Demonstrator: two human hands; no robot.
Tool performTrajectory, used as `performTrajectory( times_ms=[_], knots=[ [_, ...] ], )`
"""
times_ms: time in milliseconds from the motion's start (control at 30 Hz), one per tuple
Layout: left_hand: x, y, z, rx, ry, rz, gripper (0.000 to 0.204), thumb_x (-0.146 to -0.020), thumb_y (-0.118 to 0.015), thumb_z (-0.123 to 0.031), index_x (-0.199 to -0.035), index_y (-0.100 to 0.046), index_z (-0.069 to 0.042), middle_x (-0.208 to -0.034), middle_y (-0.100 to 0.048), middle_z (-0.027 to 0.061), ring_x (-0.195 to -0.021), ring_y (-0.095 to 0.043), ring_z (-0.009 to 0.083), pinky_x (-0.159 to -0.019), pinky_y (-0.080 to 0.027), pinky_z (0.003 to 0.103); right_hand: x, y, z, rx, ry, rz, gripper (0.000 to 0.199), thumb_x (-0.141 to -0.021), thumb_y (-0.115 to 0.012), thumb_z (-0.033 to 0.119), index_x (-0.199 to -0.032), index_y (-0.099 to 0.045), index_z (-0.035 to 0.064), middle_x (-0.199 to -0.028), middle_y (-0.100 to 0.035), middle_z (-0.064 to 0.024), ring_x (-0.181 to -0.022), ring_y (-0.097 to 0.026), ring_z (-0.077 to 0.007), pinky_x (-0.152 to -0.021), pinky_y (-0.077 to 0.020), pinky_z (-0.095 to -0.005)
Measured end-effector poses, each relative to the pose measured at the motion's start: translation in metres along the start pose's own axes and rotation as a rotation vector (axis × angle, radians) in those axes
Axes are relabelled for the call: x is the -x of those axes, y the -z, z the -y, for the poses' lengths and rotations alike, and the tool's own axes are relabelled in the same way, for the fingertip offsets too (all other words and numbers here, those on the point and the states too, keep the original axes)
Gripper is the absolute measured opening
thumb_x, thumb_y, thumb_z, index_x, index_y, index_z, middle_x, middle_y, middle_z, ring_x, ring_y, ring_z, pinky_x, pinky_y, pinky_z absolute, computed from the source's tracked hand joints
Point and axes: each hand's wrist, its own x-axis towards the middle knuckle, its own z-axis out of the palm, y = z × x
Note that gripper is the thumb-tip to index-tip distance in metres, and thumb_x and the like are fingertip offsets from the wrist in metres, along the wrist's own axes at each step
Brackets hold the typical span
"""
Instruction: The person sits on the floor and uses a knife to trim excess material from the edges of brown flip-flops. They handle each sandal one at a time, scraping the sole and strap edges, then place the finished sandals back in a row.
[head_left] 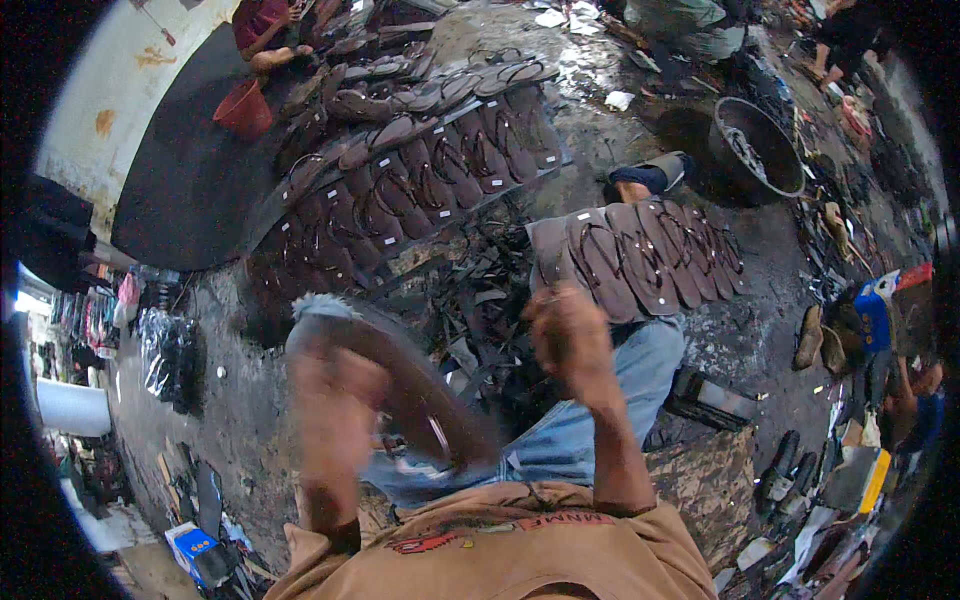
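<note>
My left hand is smeared by motion over my left thigh, close to the frayed denim edge at the knee. Its fingers cannot be read, nor whether they hold anything. My right hand is raised above my right thigh with its fingers curled closed. Something dark may be in that grip, too blurred to name. Just beyond it, a row of brown thong sandals lies side by side across my right leg. A longer row of similar sandals, several with small white tags, lies farther off to the left.
Dark scraps are heaped between my legs. At the far right stands a round black tub; a red bucket is at the far left. A person sits behind it. Blue boxes and loose shoes lie right.
</note>
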Motion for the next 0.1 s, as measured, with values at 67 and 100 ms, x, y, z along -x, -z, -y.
performTrajectory(
  times_ms=[67,100],
  knots=[
    [-0.04,0.0,-0.021,0.015,-0.346,-0.55,0.053,-0.097,-0.069,-0.03,-0.14,-0.052,-0.004,-0.131,-0.065,0.0156,-0.118,-0.064,0.0301,-0.105,-0.05,0.042,0.012,0.029,-0.011,-0.118,-0.054,-0.317,0.055,-0.106,-0.039,0.056,-0.102,-0.059,0.0054,-0.061,-0.052,-0.0013,-0.041,-0.044,-0.0095,-0.038,-0.0324,-0.0248],
    [-0.039,-0.002,-0.021,0.017,-0.353,-0.548,0.053,-0.097,-0.069,-0.03,-0.14,-0.052,-0.004,-0.131,-0.065,0.0156,-0.118,-0.064,0.0301,-0.105,-0.05,0.042,0.02,0.04,-0.019,-0.12,-0.082,-0.403,0.053,-0.106,-0.04,0.055,-0.106,-0.058,0.0052,-0.06,-0.053,-0.0015,-0.04,-0.044,-0.0097,-0.036,-0.0321,-0.0245]
  ],
)
